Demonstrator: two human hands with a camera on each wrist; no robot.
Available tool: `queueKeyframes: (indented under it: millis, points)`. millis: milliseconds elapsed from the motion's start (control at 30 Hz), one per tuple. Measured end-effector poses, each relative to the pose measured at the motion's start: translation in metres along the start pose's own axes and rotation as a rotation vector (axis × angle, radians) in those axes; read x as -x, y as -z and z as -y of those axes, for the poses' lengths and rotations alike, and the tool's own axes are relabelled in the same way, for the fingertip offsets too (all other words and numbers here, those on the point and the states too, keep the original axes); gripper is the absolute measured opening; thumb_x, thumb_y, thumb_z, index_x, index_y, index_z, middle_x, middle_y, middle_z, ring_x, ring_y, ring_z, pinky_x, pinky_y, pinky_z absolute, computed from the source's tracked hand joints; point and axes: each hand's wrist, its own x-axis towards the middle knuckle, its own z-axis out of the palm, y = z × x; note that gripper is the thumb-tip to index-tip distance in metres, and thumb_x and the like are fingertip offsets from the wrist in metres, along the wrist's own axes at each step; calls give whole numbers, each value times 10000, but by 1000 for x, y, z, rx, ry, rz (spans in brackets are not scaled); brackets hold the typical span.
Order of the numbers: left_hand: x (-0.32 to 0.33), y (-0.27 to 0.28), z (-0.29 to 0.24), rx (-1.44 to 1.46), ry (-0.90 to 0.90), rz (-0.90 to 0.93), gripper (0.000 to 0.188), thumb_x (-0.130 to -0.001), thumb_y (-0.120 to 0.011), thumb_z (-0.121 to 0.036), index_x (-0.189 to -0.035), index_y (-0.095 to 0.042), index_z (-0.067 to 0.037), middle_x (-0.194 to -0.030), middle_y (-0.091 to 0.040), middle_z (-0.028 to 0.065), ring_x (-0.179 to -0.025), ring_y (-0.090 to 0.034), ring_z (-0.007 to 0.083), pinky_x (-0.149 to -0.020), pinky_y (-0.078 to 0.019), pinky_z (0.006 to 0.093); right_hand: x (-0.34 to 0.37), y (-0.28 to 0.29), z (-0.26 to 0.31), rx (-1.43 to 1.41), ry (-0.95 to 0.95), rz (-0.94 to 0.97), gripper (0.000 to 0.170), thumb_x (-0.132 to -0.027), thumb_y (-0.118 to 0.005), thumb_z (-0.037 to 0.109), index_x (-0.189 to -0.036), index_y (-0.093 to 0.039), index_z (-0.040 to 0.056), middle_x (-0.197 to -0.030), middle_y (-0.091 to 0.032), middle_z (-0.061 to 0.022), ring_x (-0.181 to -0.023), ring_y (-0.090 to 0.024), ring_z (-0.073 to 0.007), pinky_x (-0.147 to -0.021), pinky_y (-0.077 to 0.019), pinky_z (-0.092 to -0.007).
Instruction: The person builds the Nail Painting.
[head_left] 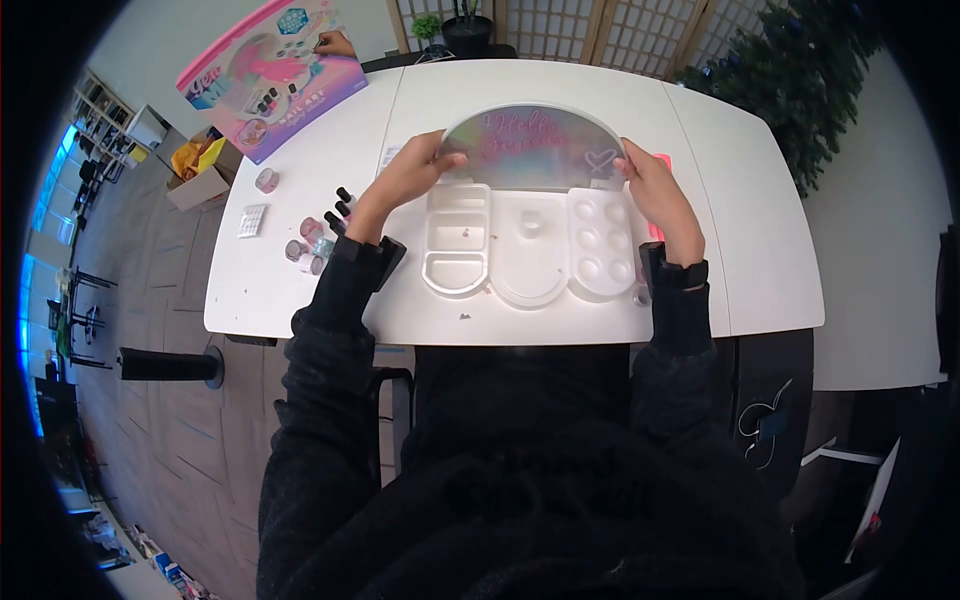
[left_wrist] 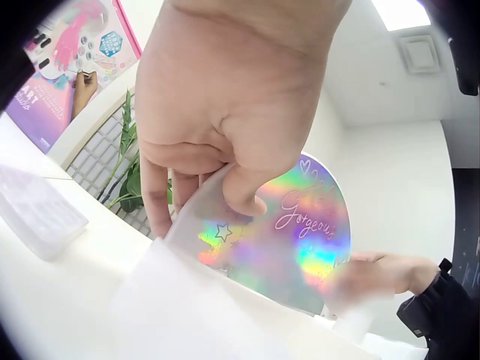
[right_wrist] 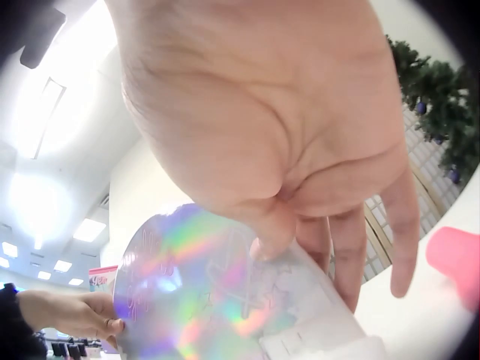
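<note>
A: Where's the shiny half-round panel (head_left: pixel 540 150)?

B: Upper middle of the head view, at the back of the white tray (head_left: pixel 530 278), which sits on the counter (head_left: pixel 750 240).

A: And the hands?

B: Both pinch it. The left hand (head_left: pixel 408 174) has the panel's left edge, thumb on the front face and fingers behind; the right hand (head_left: pixel 664 205) has the right edge in the same way.

A: So how far along is it, would you say?

B: The main parts look brought together: the three-part section (head_left: pixel 456 265) at the tray's left, the round-welled section (head_left: pixel 601 240) at its right, the panel up behind. What seems left is making sure the panel sits firm.

A: Is it locked in?

B: Can't tell; its lower edge is too small in the head view and washed out in the wrist views.

A: What about the small stuff?

B: Not in the tray. The black-capped bottles (head_left: pixel 343 203) and little jars (head_left: pixel 311 232) are left of it, and the printed box (head_left: pixel 275 90) stands upper left.
</note>
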Motion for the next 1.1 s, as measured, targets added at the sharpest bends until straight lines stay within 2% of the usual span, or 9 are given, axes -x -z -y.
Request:
queueKeyframes:
  millis: [33,167,367,433,567,633,767,933,1100]
  points:
    - [0,-1,-5,16,-60,-37,307,-1006,-724,-214,-1151,-672,53,-810,-638,139,-735,-548,242,-716,-466,399,2,0,-2,-34,53,-26,189,-1091,-533,157,-1216,-585,24,-997,-693,-294,-923,-662,-480,-811,-513,-480]
    - [5,4,-18,-109,36,20,317,-999,-729,-215,-1165,-671,49,-842,-666,171,-745,-561,271,-730,-472,408,3,-5,-9,-110,-45,106,216,-1106,-513,173,-1250,-592,33,-1020,-699,-297,-950,-668,-476,-834,-509,-489]
    - [12,5,-6,-99,-71,102,432,-901,-839,-192,-1240,-679,24,-1000,-748,190,-892,-684,298,-836,-534,400,7,-4,-3,-37,-114,137,260,-1115,-515,199,-1303,-599,41,-1024,-701,-283,-948,-677,-433,-856,-504,-472]
    - [13,6,-6,-143,83,183,531,-832,-891,-162,-1284,-673,14,-1090,-763,190,-997,-711,314,-903,-544,389,8,-5,-5,-97,-79,128,265,-1114,-518,196,-1311,-606,42,-1003,-700,-281,-935,-679,-425,-850,-506,-461]
    - [27,6,-17,53,117,193,563,-805,-901,-148,-1292,-670,16,-1118,-758,200,-1010,-705,328,-904,-541,409,8,-3,-4,-81,-111,174,271,-1113,-517,187,-1324,-609,43,-994,-699,-281,-911,-673,-422,-844,-507,-458]
    - [37,4,-20,-25,-147,122,583,-792,-903,-147,-1306,-670,0,-1138,-751,216,-1009,-707,340,-880,-543,432,10,-4,-5,-50,-46,119,273,-1112,-521,186,-1327,-609,41,-978,-698,-274,-885,-661,-412,-837,-505,-455]
    - [35,5,-11,-127,15,177,565,-778,-906,-154,-1286,-690,-31,-1097,-753,206,-988,-711,353,-851,-544,441,13,-6,-1,-80,-20,82,254,-1108,-525,162,-1310,-609,35,-960,-688,-275,-856,-640,-409,-821,-500,-450]
    - [37,4,-33,-323,98,-25,445,-781,-903,-124,-1182,-739,-21,-1038,-775,156,-946,-694,315,-888,-535,405,18,1,12,-170,43,-44,235,-1100,-529,125,-1303,-608,37,-916,-662,-277,-809,-615,-390,-787,-487,-432]
    - [31,6,0,-239,1,60,407,-774,-908,-147,-1125,-754,-13,-957,-755,175,-867,-682,338,-826,-531,421,23,12,17,-78,-17,66,238,-1097,-538,141,-1295,-618,36,-896,-654,-267,-788,-605,-364,-785,-487,-422]
